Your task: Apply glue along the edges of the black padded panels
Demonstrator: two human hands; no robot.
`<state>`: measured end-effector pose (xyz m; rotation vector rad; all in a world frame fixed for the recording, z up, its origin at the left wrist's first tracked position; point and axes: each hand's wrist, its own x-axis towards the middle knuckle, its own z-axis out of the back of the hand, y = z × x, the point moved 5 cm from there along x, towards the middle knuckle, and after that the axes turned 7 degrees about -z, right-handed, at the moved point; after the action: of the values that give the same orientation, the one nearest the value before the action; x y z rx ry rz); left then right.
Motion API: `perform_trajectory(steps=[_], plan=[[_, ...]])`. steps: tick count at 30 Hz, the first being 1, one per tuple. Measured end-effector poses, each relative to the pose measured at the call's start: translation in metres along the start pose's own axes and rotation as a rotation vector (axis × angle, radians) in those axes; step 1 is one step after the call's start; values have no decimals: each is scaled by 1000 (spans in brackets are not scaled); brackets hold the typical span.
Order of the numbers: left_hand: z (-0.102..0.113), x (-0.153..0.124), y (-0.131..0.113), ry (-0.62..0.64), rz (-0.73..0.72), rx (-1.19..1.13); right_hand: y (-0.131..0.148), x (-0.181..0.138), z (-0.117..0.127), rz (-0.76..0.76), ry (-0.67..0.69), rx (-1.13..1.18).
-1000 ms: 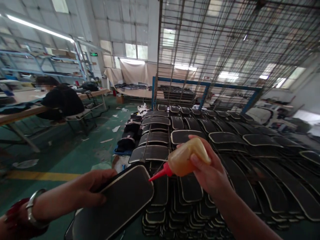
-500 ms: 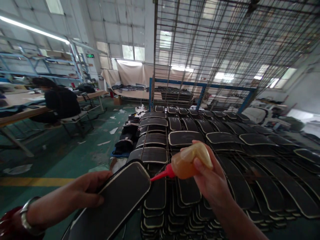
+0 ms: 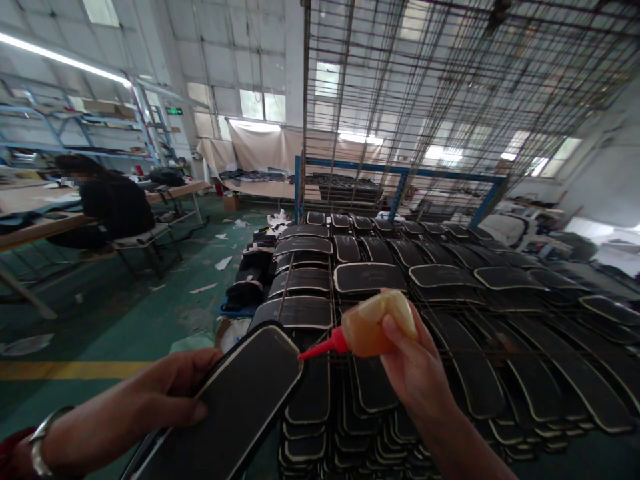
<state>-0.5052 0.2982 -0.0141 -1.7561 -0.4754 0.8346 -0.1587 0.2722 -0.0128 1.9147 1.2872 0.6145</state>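
My left hand (image 3: 170, 393) is closed on the left edge of a long black padded panel (image 3: 240, 407) with rounded corners, thumb on its upper face. A pale line follows the panel's border. In my right hand (image 3: 415, 360) is a squeeze glue bottle (image 3: 373, 327), amber and translucent, tipped on its side. Its red nozzle (image 3: 320, 347) points left, and the tip meets the panel's upper right corner at the pale line. The panel's lower end runs out of view.
Many similar black panels (image 3: 370, 277) with pale borders lie in rows on a wire rack ahead and to the right. A raised wire grid (image 3: 380, 87) on a blue frame stands behind them. At left, a person (image 3: 115, 200) sits at a worktable (image 3: 45, 230). Scraps litter the green floor.
The view has shifted slightly to the right. Both hands keep their holds on the panel and the bottle, and the nozzle tip stays at the panel's corner.
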Motion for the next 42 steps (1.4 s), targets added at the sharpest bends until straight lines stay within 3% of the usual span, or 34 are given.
perform_trajectory(steps=[11, 22, 26, 37, 42], plan=[[-5, 5, 10, -53, -14, -162, -16, -15, 10, -17, -105, 38], [-25, 8, -5, -74, -32, -230, -26, -32, 8, -87, -140, -1], [-33, 10, -14, -130, -21, -237, -31, -42, 9, -62, -89, -44], [-21, 11, -13, -327, -26, -245, -29, -71, -8, -33, 287, -111], [-22, 10, -16, -369, -42, -240, -27, -89, -10, -9, 247, -208]])
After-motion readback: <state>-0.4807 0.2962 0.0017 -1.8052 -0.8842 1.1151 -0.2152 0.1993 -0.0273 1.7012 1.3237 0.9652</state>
